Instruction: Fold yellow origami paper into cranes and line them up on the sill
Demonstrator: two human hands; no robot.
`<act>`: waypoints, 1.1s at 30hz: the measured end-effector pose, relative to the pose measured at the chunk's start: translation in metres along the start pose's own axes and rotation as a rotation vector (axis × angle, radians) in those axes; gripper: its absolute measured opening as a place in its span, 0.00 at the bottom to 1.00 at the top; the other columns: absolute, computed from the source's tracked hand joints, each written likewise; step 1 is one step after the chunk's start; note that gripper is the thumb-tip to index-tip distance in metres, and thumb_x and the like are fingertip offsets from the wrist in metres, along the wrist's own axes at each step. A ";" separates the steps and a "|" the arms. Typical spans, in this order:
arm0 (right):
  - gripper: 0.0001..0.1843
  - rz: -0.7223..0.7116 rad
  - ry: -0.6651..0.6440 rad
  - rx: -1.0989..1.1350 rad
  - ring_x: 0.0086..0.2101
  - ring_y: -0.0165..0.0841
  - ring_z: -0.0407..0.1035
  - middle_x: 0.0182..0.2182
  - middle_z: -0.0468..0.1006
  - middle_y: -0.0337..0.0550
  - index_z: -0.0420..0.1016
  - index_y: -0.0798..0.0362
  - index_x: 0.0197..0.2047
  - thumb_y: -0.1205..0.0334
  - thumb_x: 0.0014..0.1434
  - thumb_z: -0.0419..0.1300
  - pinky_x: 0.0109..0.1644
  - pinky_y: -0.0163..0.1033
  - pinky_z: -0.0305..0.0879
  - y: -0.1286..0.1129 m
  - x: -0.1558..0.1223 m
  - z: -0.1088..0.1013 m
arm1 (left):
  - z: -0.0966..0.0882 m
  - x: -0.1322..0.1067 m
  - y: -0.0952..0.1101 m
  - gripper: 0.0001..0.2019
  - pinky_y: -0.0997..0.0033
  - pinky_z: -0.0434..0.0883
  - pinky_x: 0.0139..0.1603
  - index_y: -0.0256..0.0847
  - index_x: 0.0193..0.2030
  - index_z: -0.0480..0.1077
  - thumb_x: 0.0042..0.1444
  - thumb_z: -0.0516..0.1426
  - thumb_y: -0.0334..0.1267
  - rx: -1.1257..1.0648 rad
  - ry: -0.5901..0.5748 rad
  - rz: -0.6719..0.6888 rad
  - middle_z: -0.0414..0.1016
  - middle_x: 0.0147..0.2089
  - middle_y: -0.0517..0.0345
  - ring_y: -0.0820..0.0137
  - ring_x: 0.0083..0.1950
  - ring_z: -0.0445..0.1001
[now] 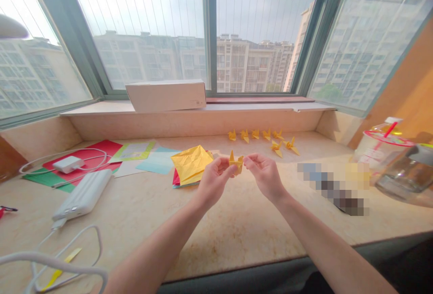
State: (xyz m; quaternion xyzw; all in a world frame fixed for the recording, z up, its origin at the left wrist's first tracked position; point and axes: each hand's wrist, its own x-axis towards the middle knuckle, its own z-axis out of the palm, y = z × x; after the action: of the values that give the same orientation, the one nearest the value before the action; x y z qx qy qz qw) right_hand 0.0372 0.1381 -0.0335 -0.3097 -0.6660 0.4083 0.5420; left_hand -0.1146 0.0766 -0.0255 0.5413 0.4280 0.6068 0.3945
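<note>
As left hand (215, 176) and right hand (266, 176) pinch it, folded yellow paper (238, 163), small, tip upright

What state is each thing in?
Folded paper, creased into points, held
Left hand, shut on the folded paper
Right hand, pinching at the folded paper's edge
Cranes, seven, folded
Yellow sheet, creased
Power bank, cable plugged in
Box, looks shut
Cup, lid on, straw in
</note>
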 end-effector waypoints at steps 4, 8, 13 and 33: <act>0.16 0.006 -0.059 0.003 0.34 0.36 0.73 0.33 0.82 0.45 0.79 0.54 0.37 0.48 0.57 0.62 0.42 0.42 0.67 0.001 0.000 0.001 | -0.003 0.002 -0.001 0.10 0.74 0.70 0.35 0.35 0.38 0.72 0.54 0.63 0.39 0.024 0.026 0.000 0.77 0.34 0.54 0.72 0.34 0.74; 0.14 -0.010 -0.052 -0.008 0.34 0.36 0.73 0.32 0.82 0.44 0.79 0.54 0.35 0.51 0.57 0.63 0.43 0.42 0.67 0.000 -0.002 0.002 | -0.002 0.002 -0.003 0.12 0.74 0.71 0.33 0.36 0.39 0.72 0.53 0.64 0.42 0.030 0.034 0.000 0.77 0.34 0.54 0.71 0.34 0.75; 0.11 -0.201 0.079 -0.143 0.34 0.35 0.72 0.30 0.79 0.42 0.78 0.51 0.34 0.54 0.60 0.61 0.42 0.42 0.66 -0.002 -0.004 0.001 | 0.001 0.000 -0.006 0.20 0.67 0.76 0.35 0.38 0.43 0.66 0.51 0.65 0.48 -0.033 0.107 -0.111 0.77 0.33 0.56 0.70 0.33 0.77; 0.18 0.133 -0.099 0.168 0.35 0.35 0.72 0.34 0.81 0.44 0.78 0.53 0.38 0.47 0.55 0.65 0.42 0.40 0.66 0.003 0.006 -0.003 | -0.003 0.001 -0.004 0.15 0.73 0.70 0.30 0.34 0.34 0.71 0.57 0.60 0.47 -0.012 -0.098 -0.059 0.75 0.28 0.56 0.73 0.27 0.73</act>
State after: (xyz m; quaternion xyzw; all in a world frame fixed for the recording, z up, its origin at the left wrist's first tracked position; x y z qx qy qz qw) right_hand 0.0392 0.1449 -0.0329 -0.2860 -0.6333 0.5126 0.5043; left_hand -0.1174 0.0787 -0.0286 0.5549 0.4203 0.5704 0.4359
